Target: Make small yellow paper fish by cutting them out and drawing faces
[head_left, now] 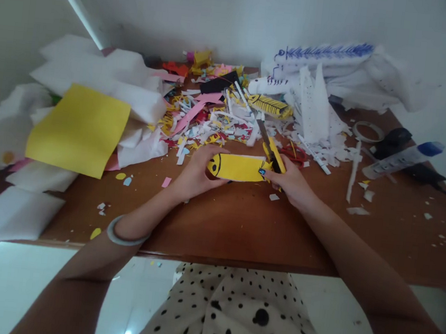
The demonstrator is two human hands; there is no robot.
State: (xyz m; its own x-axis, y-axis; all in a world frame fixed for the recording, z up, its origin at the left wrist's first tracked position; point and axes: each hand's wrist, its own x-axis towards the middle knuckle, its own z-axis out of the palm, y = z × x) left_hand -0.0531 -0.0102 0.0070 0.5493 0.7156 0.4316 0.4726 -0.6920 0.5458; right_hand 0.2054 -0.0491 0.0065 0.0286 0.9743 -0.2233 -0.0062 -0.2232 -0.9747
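Note:
A flat yellow paper fish (242,168), with a face drawn in black at its left end, is held just above the near middle of the table. My left hand (197,174) closes around the face end, fingers behind and thumb along the lower edge. At the tail end, my right hand (295,185) pinches the paper with its fingertips. That same hand grips a yellow utility knife (275,155), its blade out and pointing up and away to the left. Red-handled scissors (296,154) lie just behind the right hand, partly hidden.
Paper scraps (215,121) heap behind the hands, beside a striped yellow paper piece (271,106). A yellow sheet (78,130) rests over white padded pieces (109,72) at left. A tape roll (368,132) and a clear blue-ended tube (402,160) lie at right. The table's front edge (237,263) is nearby.

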